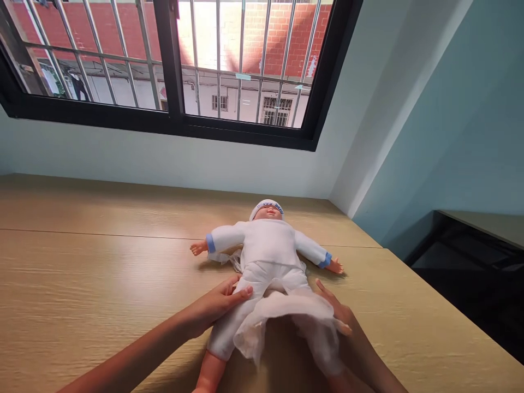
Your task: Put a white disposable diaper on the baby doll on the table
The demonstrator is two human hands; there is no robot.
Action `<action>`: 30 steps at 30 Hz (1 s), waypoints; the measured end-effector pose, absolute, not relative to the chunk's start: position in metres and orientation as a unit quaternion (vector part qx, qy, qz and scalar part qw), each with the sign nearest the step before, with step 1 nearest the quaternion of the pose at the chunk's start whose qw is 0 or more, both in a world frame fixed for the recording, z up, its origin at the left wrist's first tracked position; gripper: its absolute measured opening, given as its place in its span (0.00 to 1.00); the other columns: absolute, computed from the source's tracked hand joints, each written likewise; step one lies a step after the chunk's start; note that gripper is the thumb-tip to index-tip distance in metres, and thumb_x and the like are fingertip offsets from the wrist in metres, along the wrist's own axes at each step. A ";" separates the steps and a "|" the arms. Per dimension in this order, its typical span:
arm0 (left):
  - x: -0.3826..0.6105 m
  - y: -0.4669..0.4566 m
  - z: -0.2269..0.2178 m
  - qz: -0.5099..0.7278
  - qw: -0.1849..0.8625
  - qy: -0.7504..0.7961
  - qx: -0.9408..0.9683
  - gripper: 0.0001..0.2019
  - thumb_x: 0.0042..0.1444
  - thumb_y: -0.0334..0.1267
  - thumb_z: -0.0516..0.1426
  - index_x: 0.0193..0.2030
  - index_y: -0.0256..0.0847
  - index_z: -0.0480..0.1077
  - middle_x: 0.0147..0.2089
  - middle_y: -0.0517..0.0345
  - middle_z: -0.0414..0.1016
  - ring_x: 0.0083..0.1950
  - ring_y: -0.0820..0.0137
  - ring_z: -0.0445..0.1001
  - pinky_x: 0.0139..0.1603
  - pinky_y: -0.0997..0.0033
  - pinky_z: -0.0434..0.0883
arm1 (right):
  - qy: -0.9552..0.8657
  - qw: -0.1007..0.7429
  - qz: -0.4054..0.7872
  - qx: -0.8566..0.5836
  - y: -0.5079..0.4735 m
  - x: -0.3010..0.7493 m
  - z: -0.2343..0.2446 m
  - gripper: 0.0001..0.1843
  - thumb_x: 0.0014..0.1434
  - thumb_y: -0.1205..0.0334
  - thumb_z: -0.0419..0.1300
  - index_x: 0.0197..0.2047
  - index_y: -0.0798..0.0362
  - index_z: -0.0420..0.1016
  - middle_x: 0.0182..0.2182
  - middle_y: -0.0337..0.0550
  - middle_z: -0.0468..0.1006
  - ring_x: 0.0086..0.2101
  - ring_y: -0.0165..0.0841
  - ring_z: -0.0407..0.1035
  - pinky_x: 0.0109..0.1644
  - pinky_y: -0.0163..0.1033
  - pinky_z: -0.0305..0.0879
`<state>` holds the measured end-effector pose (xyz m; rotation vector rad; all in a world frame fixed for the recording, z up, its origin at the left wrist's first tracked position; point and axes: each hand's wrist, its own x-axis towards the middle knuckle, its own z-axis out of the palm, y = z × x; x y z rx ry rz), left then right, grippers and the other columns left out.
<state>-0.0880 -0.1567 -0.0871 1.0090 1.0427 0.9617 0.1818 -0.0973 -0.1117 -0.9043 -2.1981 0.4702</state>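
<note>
A baby doll point(270, 240) lies on its back with its arms spread, dressed in a white top with blue cuffs, white trousers and a lettered white cap. My left hand point(229, 299) grips the trouser leg at the doll's thigh, thumb on top. Across both thighs lies a thin, gauzy white cloth point(286, 307), its loose ends hanging beside the legs. My right hand point(339, 314) is at the cloth's right edge with the fabric against its thumb; part of its fingers is hidden. More crumpled white fabric point(225, 257) shows under the doll's arm.
The doll rests on a light wooden table point(102, 284) with a seam across it. A black-framed window point(176, 123) with metal bars is in the wall behind. Right of the table's edge stands a dark piece of furniture point(470, 262).
</note>
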 end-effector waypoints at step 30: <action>-0.062 -0.146 -0.107 0.356 0.037 0.546 0.757 0.20 0.55 0.41 0.60 0.55 0.50 0.70 0.65 0.53 0.63 0.69 0.49 0.51 0.64 0.41 0.56 | -0.650 0.414 0.463 -0.438 -0.092 0.159 -0.097 0.19 0.56 0.47 0.56 0.35 0.56 0.76 0.29 0.47 0.79 0.35 0.44 0.73 0.38 0.44 0.71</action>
